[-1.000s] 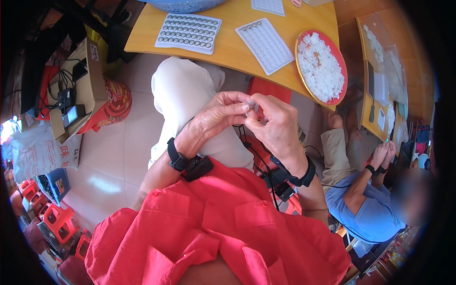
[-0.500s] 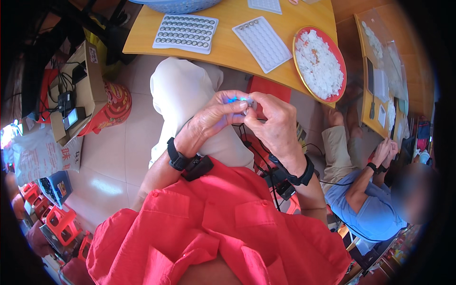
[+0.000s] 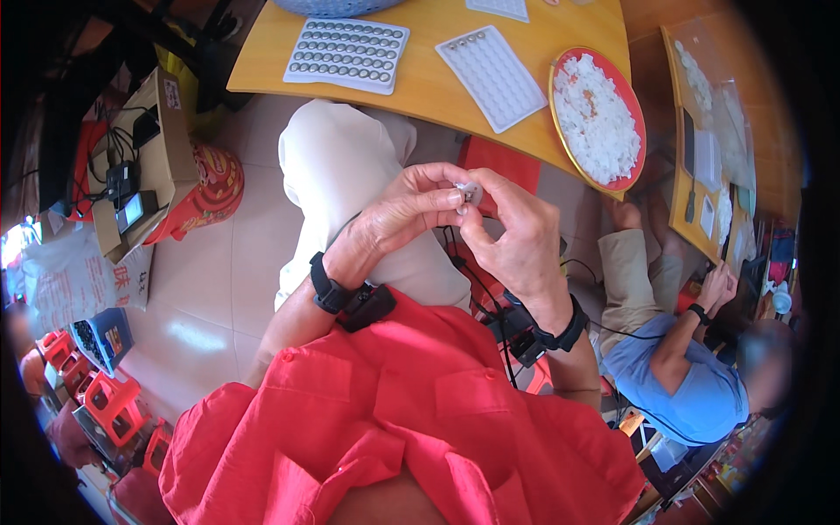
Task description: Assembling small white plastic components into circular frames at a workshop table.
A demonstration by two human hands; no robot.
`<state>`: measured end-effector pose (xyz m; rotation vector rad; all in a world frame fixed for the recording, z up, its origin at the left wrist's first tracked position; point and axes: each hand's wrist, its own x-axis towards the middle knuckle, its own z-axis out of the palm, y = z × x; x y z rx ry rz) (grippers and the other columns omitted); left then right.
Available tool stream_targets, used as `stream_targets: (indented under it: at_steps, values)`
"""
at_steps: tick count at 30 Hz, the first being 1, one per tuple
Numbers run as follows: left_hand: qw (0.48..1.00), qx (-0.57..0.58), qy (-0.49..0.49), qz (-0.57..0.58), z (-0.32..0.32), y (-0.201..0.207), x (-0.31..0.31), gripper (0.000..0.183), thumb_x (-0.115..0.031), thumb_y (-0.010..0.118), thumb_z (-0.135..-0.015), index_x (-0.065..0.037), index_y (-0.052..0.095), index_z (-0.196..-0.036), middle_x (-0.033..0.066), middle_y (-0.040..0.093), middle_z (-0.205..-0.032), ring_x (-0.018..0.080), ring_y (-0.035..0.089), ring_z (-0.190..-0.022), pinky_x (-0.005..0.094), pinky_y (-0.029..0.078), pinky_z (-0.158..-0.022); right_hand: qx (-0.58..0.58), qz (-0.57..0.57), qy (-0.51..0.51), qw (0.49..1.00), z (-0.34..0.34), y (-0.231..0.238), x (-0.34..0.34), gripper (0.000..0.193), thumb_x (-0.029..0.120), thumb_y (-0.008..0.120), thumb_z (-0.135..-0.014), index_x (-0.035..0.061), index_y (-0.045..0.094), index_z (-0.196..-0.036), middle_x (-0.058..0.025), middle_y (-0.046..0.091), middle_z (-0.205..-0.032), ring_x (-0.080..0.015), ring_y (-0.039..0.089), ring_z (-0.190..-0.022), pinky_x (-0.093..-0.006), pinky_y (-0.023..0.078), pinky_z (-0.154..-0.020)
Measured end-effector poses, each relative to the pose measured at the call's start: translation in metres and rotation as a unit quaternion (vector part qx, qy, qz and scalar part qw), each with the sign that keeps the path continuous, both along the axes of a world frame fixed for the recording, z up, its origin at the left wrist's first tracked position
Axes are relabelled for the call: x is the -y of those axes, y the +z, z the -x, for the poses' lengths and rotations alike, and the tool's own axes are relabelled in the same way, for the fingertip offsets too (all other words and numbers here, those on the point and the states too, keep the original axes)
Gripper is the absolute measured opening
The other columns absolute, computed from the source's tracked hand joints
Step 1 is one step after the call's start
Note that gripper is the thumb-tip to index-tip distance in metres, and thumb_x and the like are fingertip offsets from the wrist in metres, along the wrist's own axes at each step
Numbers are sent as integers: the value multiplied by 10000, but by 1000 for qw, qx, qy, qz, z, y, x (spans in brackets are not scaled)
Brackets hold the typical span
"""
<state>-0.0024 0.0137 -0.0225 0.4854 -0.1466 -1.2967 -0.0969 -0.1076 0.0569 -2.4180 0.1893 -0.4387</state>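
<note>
Above my lap, both hands meet at a small whitish translucent piece (image 3: 470,192) with a small metallic part in it. My left hand (image 3: 402,208) pinches the piece between thumb and fingers. From the other side, the thumb and forefinger of my right hand (image 3: 518,229) close on it too. My fingertips partly cover it, and its exact kind is too small to make out. Past my hands on the table (image 3: 429,103) lies a white tray (image 3: 494,80) with a few round metal cells (image 3: 472,40) at its far end.
At the table's far left, a white tray (image 3: 401,54) holds rows of round cells, near a blue basket (image 3: 337,7). A red plate (image 3: 633,103) heaped with whitish translucent pieces (image 3: 599,127) stands right. A cardboard box (image 3: 179,149) is left; a co-worker in blue (image 3: 678,381) sits right.
A blue glow at my left fingertips has gone out. The piece now shows more between my fingers, and my right hand has shifted slightly rightward.
</note>
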Motion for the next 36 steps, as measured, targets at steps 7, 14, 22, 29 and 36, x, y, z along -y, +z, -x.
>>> stream_targets:
  at_steps: [7,14,22,29,36]
  values:
    - [999,2,9,-46,1,0,2,224,-80,662,-787,-16,592,-991,82,627,-921,157,615,-835,301,512,-784,4,59,-14,998,-3,-1,-2,222,30,609,-653,68,578,-869,-78,565,-595,-249,569,-484,-341,445,-422]
    - [999,-11,7,-46,1,5,5,213,-78,666,-785,-13,598,-977,91,630,-920,168,618,-841,314,514,-795,-53,20,-32,998,-5,3,-1,164,28,614,-646,40,581,-806,-110,539,-555,-268,552,-473,-352,421,-418]
    - [999,-24,0,-38,0,0,4,201,-74,679,-768,-27,605,-949,83,629,-920,169,610,-865,302,513,-799,-40,12,-29,999,-5,1,-1,201,27,616,-651,47,607,-852,-110,535,-546,-261,536,-454,-345,413,-416]
    - [999,-31,10,4,0,-3,1,208,-84,657,-790,-32,599,-983,75,614,-962,156,604,-878,284,525,-789,-31,-89,-64,994,-4,8,-4,218,22,635,-673,53,595,-885,-81,508,-522,-178,515,-418,-306,398,-412]
    - [999,-32,9,13,-2,6,1,229,-115,635,-817,-22,580,-1019,85,612,-977,172,608,-885,294,519,-803,-34,-79,-59,995,6,3,-8,229,20,689,-693,65,579,-889,-56,559,-574,-108,464,-401,-237,362,-397]
